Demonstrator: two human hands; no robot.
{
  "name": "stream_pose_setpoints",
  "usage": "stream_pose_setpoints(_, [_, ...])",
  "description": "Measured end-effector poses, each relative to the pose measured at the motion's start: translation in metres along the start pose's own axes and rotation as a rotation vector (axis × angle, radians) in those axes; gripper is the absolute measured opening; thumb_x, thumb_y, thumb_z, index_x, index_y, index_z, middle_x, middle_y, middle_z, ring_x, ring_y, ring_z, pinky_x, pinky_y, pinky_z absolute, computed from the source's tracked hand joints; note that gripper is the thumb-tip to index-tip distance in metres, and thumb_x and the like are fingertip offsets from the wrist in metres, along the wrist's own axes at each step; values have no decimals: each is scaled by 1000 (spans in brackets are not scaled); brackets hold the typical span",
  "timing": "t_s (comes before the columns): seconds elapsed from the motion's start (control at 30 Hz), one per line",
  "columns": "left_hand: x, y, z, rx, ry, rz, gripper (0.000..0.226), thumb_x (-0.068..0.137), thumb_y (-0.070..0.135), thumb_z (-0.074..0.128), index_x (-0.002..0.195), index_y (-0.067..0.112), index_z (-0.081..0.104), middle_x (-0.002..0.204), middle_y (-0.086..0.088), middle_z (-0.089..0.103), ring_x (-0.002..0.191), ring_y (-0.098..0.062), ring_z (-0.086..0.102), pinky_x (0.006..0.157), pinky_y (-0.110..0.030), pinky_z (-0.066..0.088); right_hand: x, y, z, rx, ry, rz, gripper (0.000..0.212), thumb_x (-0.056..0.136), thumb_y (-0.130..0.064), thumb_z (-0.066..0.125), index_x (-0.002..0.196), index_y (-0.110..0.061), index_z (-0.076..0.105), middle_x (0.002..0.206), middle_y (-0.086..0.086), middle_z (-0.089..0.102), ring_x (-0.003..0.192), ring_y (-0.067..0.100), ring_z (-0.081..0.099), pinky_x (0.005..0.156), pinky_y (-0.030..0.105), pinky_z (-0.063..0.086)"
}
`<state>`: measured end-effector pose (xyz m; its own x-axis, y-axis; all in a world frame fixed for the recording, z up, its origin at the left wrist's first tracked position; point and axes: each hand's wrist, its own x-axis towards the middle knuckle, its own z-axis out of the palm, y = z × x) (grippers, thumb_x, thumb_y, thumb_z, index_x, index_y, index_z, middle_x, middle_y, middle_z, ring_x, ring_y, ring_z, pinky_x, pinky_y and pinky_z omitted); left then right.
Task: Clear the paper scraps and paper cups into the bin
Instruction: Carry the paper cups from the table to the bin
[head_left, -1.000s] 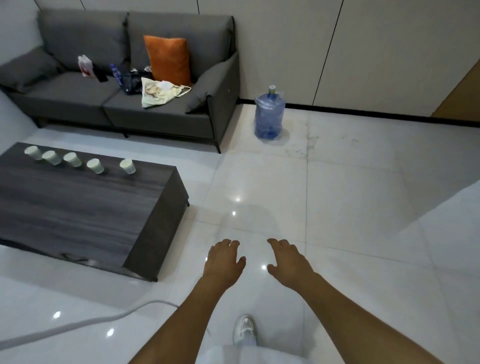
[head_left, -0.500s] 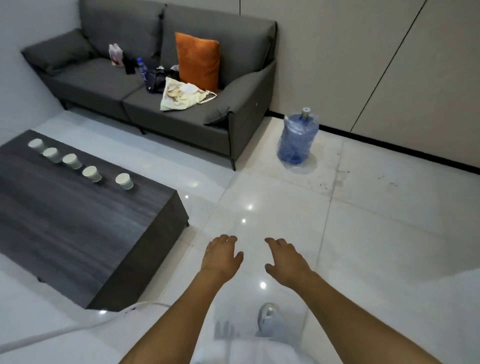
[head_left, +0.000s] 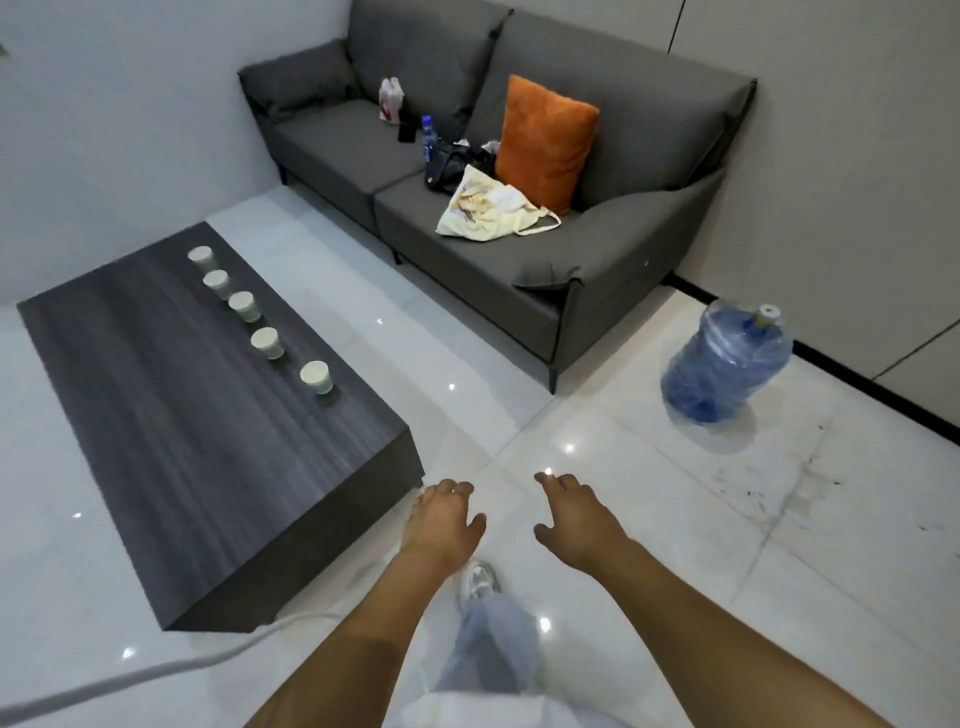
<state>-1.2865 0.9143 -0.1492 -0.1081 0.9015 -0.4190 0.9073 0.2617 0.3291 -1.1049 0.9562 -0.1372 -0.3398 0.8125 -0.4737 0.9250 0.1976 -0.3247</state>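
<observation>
Left hand (head_left: 439, 525), right hand (head_left: 574, 522) empty, fingers relaxed, fingertips foreshortened; five paper cups (head_left: 265, 343) on table (head_left: 208, 457).

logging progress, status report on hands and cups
Left hand, right hand open, empty. Five paper cups on coffee table, untouched. No bin in view.

Glossy white tile floor (head_left: 649, 519) threw back little ceiling-light glints, with some dark scuffs at about 3 o'clock. A grey sofa (head_left: 493, 249) sat at 12 o'clock against pale panelled walls (head_left: 831, 130), an orange cushion (head_left: 545, 140) propped on it. A dark wood-grain table (head_left: 182, 441) was at 9 o'clock, and a blue water jug (head_left: 727, 364) stood at 2 o'clock by the black skirting.
</observation>
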Motion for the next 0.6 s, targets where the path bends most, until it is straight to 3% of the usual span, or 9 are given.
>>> stream_pose_setpoints(0.6, [242,-42,-135,-197,137,-273,49,95,37,49,139,18,42,140,-3,46,128,-23,43,110,-34,32,295,-71,-146,-139,-157,-259,68,90,-25,54,149,-23,21,143,7,36,125,27,40,96,38,45])
